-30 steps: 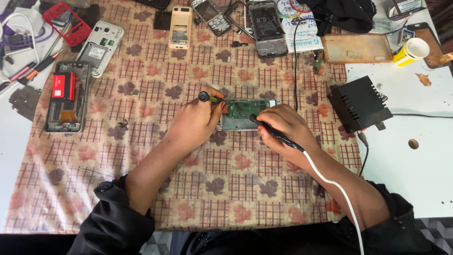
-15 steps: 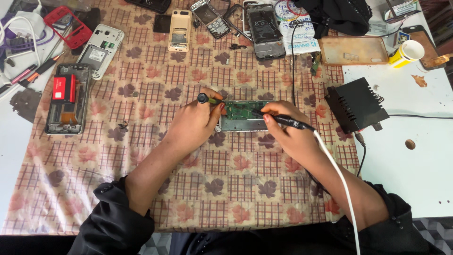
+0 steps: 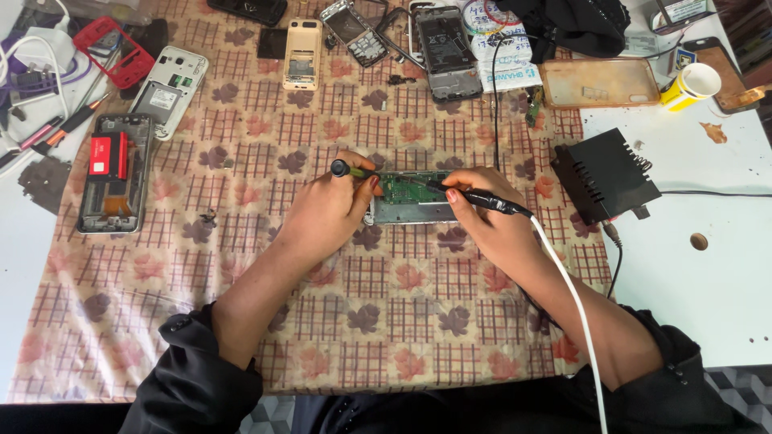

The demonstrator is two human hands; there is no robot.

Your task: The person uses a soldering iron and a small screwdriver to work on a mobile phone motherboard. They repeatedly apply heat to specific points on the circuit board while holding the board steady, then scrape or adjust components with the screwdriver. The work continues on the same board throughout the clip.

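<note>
An opened phone with a green circuit board [image 3: 412, 195] lies on the patterned cloth in the middle of the table. My left hand [image 3: 330, 210] grips a small green-handled tool [image 3: 351, 169] beside the board's left end. My right hand [image 3: 492, 225] holds a black soldering iron [image 3: 482, 198] like a pen, its tip resting on the board. A white cable [image 3: 572, 305] runs from the iron along my right forearm.
A black power unit [image 3: 605, 175] sits to the right on the white table. Several dismantled phones lie around: one with a red part [image 3: 112, 181] at the left, a white one [image 3: 165, 90], a beige one [image 3: 302, 53], a grey one [image 3: 446, 50]. A yellow cup [image 3: 690, 85] stands far right.
My right hand has swung the soldering iron upward, from low at the right edge onto the board. The left hand has hardly moved.
</note>
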